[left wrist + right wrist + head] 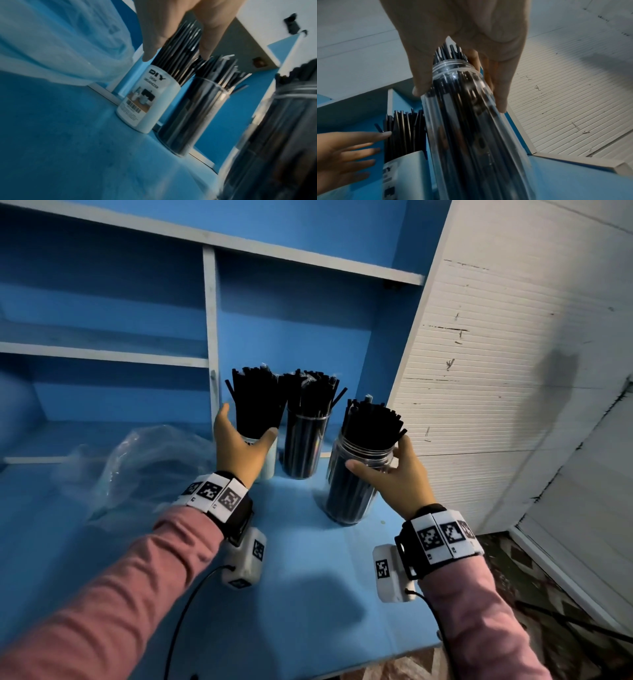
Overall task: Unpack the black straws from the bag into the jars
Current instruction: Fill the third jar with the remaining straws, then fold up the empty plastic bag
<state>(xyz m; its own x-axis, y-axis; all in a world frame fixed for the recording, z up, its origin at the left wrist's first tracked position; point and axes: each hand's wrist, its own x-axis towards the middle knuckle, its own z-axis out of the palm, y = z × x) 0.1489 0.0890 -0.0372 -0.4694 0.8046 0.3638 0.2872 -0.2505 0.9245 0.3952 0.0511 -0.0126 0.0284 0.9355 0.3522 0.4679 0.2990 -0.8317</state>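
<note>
Three containers packed with black straws (257,398) stand at the back of the blue table (301,594). On the left is a white jar (270,463) labelled DIY (149,97). My left hand (248,424) is spread around its straws, thumb on the right and fingers on the left, straight and touching them (387,134). A clear jar (303,446) stands in the middle. My right hand (376,453) grips the threaded neck of the nearer clear jar (349,494), which stands on the table, thumb in front and fingers behind (501,94). The crumpled clear plastic bag (144,460) lies to the left.
Blue shelving with a white divider (210,337) backs the table. A white ribbed panel (496,371) rises close to the right of the jars. The table's front edge (376,659) drops to a patterned floor (534,577).
</note>
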